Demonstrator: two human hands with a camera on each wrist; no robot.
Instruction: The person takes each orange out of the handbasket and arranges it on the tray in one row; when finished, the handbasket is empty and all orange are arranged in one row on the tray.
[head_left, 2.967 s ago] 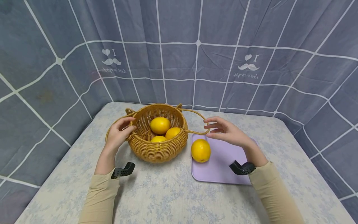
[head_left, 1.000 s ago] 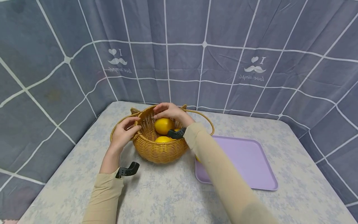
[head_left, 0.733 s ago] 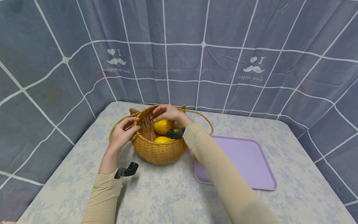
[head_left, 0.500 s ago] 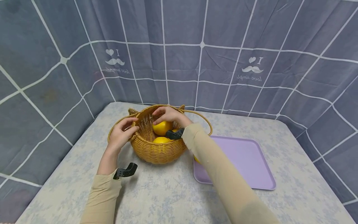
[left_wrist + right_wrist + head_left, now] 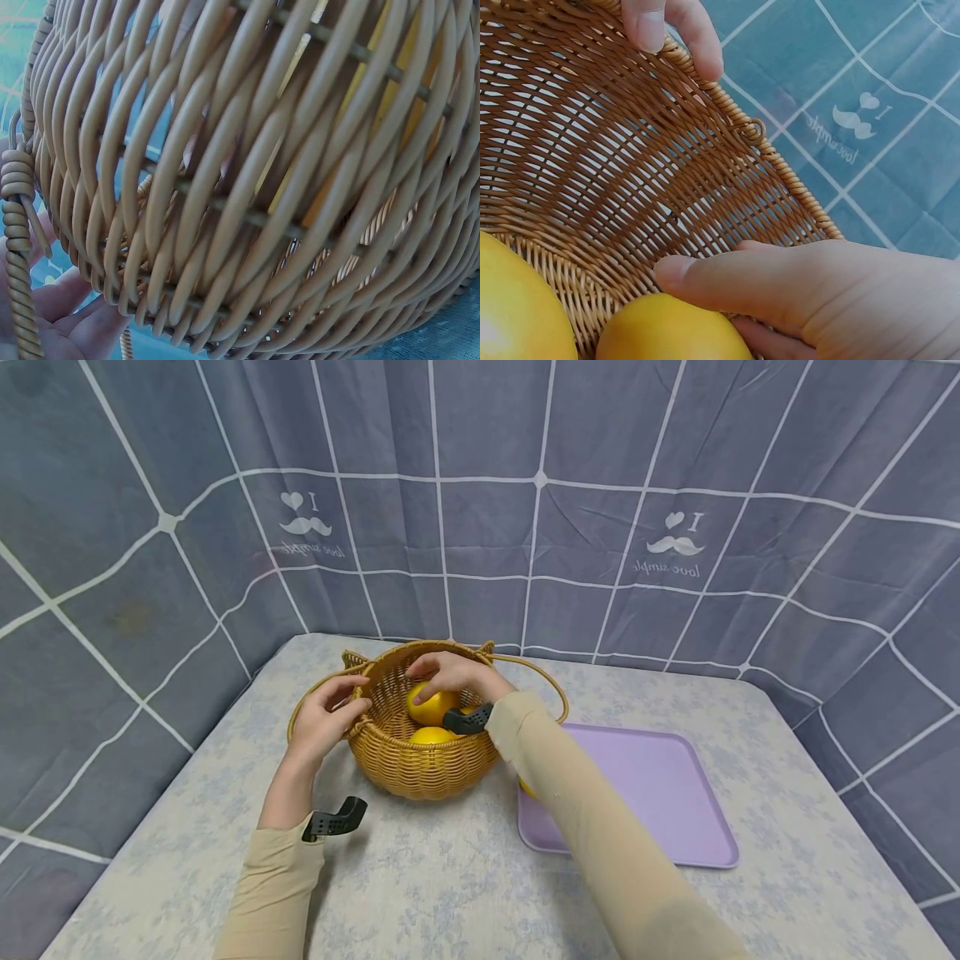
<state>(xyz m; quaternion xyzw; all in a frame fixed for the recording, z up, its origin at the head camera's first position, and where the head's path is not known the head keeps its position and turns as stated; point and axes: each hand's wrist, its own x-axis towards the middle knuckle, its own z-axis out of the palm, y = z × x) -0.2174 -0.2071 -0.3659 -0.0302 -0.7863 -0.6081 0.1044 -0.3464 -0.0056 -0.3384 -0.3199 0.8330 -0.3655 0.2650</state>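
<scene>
A brown wicker basket [image 5: 420, 772] with two loop handles stands left of centre and holds several round yellow oranges. My left hand [image 5: 321, 718] grips its left rim, thumb and fingers on either side; in the left wrist view the woven wall hides most of that hand [image 5: 71, 319]. Inside the basket, my right hand [image 5: 453, 675] is over the back orange [image 5: 429, 710], thumb and fingers apart. The right wrist view shows the right thumb [image 5: 727, 281] just above an orange [image 5: 671, 334], with another orange [image 5: 517, 307] beside it. The far fingertips are hidden.
A lilac tray [image 5: 652, 793] lies right of the basket, partly under my right forearm. One more orange [image 5: 527, 788] on its left edge is mostly hidden by the sleeve. A grey curtain [image 5: 600, 527] with white lines hangs behind the table [image 5: 420, 877].
My right hand has left the right handle and reached into the basket, then sunk lower over the back orange. The left hand keeps its grip on the rim.
</scene>
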